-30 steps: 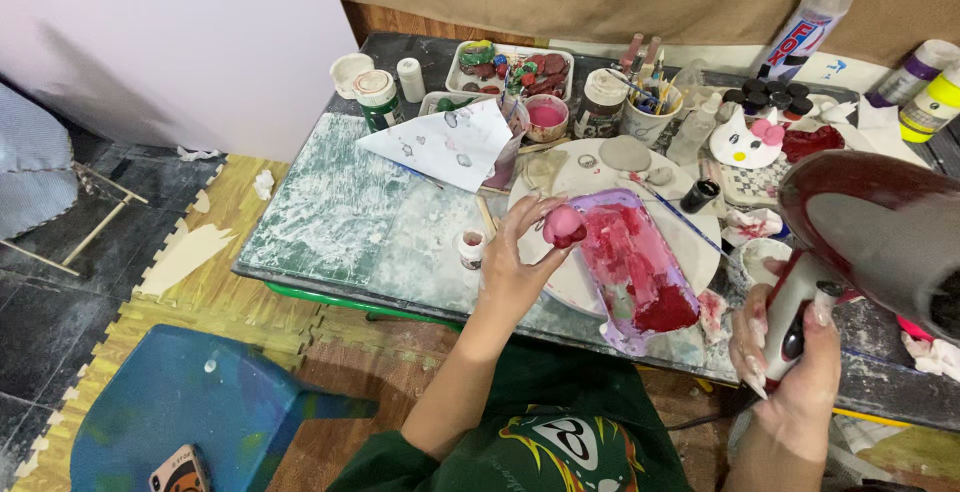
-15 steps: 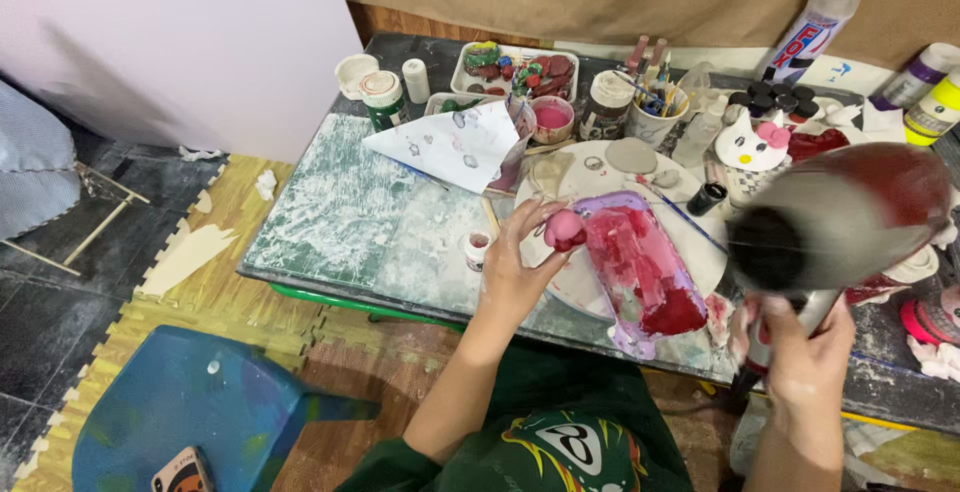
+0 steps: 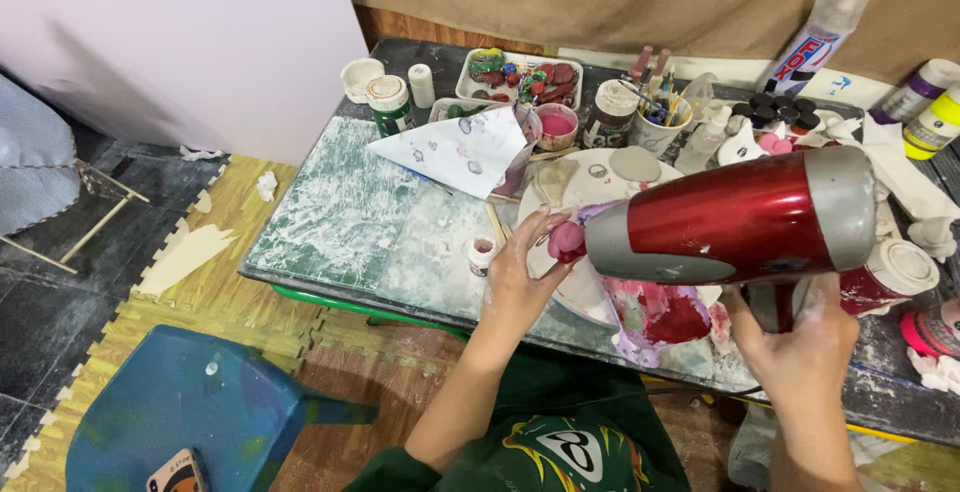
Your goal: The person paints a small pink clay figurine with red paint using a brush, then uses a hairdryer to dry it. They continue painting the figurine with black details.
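My right hand (image 3: 800,342) grips the handle of a red and grey hair dryer (image 3: 740,217), its grey nozzle aimed left. Just in front of the nozzle, my left hand (image 3: 520,272) holds a small pink painted piece (image 3: 565,240) between the fingertips, above a round white plate (image 3: 590,177). A clear plastic sheet smeared with red and pink paint (image 3: 660,312) lies on the plate's near side, partly hidden by the dryer. A tiny open paint pot (image 3: 481,253) stands beside my left hand.
The paint-stained table (image 3: 340,212) holds a tray of painted pieces (image 3: 520,77), a cup of brushes (image 3: 655,122), a pink paint cup (image 3: 556,124), jars, bottles and a folded paper (image 3: 460,152). A blue stool (image 3: 190,412) with a phone (image 3: 175,472) stands below left.
The hair dryer has swung up and left across the plate, its nozzle now close to the pink piece. My left hand has stayed nearly still.
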